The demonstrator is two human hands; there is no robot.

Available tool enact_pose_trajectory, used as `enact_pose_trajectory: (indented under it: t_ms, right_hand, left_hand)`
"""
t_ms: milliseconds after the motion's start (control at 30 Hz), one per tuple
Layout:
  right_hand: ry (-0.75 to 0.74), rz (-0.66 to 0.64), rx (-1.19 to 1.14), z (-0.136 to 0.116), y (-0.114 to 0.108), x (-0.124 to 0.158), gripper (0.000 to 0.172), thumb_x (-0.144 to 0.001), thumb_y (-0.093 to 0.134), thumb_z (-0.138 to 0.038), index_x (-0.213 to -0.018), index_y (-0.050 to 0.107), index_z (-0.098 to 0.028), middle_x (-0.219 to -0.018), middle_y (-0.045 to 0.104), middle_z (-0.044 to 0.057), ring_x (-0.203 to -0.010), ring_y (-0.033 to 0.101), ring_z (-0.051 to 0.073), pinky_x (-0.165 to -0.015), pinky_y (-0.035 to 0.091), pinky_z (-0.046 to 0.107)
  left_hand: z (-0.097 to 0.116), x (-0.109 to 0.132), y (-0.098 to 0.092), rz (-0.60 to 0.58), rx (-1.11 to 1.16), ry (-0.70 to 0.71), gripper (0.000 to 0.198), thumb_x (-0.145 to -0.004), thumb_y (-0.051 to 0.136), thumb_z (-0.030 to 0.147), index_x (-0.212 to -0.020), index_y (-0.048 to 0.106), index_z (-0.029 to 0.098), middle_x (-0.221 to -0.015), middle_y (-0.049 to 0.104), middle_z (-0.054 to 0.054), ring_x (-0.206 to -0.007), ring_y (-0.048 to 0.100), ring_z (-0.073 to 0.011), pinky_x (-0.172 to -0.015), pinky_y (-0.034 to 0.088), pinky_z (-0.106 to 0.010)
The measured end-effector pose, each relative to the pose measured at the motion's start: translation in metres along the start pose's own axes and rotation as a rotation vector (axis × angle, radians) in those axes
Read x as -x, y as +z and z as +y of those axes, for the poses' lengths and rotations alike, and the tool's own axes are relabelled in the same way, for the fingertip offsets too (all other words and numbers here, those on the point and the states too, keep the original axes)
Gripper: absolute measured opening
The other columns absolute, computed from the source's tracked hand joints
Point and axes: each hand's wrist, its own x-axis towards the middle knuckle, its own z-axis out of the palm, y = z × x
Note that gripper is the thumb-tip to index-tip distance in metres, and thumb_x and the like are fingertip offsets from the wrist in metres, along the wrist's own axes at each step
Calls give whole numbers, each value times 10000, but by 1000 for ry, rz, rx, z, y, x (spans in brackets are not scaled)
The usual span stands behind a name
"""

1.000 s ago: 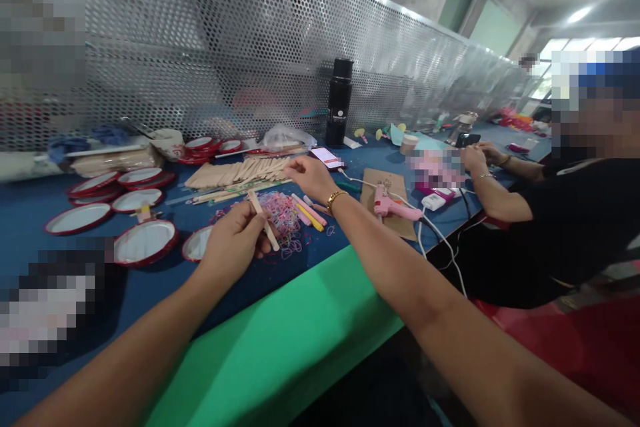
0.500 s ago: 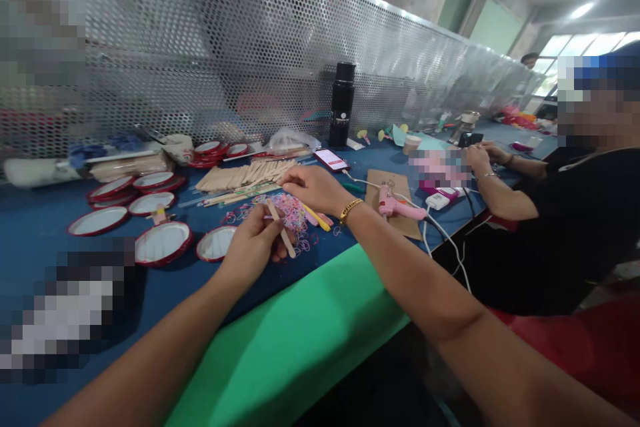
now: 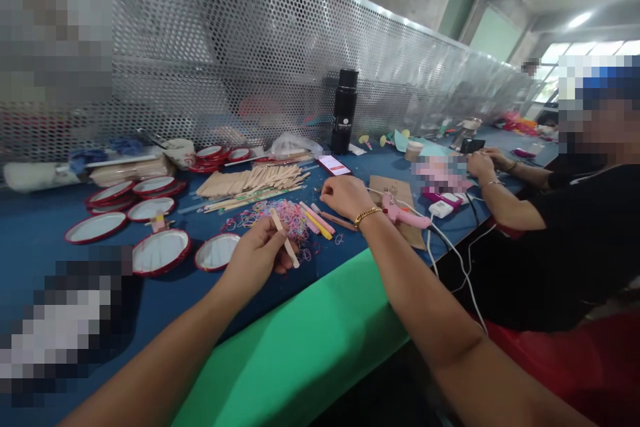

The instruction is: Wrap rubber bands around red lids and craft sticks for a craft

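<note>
A wooden craft stick [image 3: 284, 237] is pinched between the thumb and fingers of my left hand [image 3: 257, 247], tilted over the near side of a heap of small coloured rubber bands [image 3: 290, 213]. My right hand [image 3: 347, 197], with a gold bracelet at the wrist, hovers near the phone [image 3: 335, 165]. Its fingertips are curled together; whatever they hold, if anything, is too small to see. Just below it lie pink and yellow marker pens [image 3: 317, 221]. Behind the rubber bands is a pile of loose craft sticks [image 3: 250, 178].
Several red-rimmed round lids [image 3: 161, 252] lie on the left of the blue table. A black bottle [image 3: 345, 113] stands by the perforated metal screen. On the right are a pink glue gun [image 3: 403, 212], trailing cables, and a co-worker's hands [image 3: 487, 167].
My right hand has moved right, away from the craft sticks and rubber bands toward the phone and glue gun. The left hand keeps the craft stick, nearly in the same place.
</note>
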Motion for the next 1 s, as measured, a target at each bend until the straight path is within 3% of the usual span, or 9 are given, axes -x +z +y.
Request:
enact_pose_trajectory:
  t_ms: [167, 333, 500, 700, 833, 900, 1000]
  right_hand:
    - [47, -120, 111, -6, -12, 9, 181, -766, 680, -368, -796, 764, -211, -924, 763, 111, -925, 689, 285, -798, 491, 366]
    - [65, -226, 197, -11, -14, 14, 368, -790, 650, -521, -832, 769, -175, -960, 755, 174, -959, 690, 318, -812, 501, 403]
    - [37, -295, 248, -12, -6, 13, 356, -817, 644, -479, -912, 769, -159, -1006, 745, 206, -1012, 682, 338, -852, 491, 437]
    - [57, -292, 221, -14, -6, 14, 372, -824, 638, -454, -944, 760, -123, -1036, 728, 237, -1009, 680, 353, -812, 498, 422]
    - [86, -230, 125, -8, -18, 19, 302, -870, 575, -406, -896, 737, -152, -915, 740, 186, -909, 694, 299, -735, 494, 362]
    - [66, -178, 41, -5, -22, 21, 291, -903, 528, -408, -976, 697, -183, -887, 735, 125, -816, 683, 239, -685, 482, 320]
    - [-68, -70, -491, -7, -21, 21, 293, -925, 501, -401, -1143, 585, -224, -729, 668, 7, -559, 571, 131, -555, 436, 252]
  left_hand:
    - [-2, -1, 0, -11, 22, -14, 269, -760, 620, 445, -808, 488, 216, -567, 645, 51, -415, 569, -106, -403, 464, -201]
    - [0, 1, 0, -16, 23, -30, 300, -758, 627, 488, -769, 514, 210, -543, 627, 49, -418, 559, -103, -414, 452, -198]
    - [1, 1, -1, -25, 8, -54, 344, -748, 629, 531, -754, 532, 200, -518, 625, 39, -424, 564, -107, -423, 454, -198]
    - [2, 2, -2, -10, 11, -57, 336, -756, 634, 521, -746, 537, 200, -519, 631, 34, -421, 561, -106, -422, 451, -196]
    - [1, 2, -2, -5, 29, -67, 336, -770, 626, 525, -740, 548, 199, -512, 620, 36, -419, 562, -105, -423, 454, -192]
    - [0, 2, -2, 4, 47, -73, 330, -773, 622, 520, -742, 546, 200, -512, 623, 34, -420, 566, -107, -420, 455, -191]
    - [2, 2, -2, 22, 70, -89, 324, -770, 627, 511, -745, 526, 204, -501, 622, 34, -416, 566, -110, -415, 456, -191]
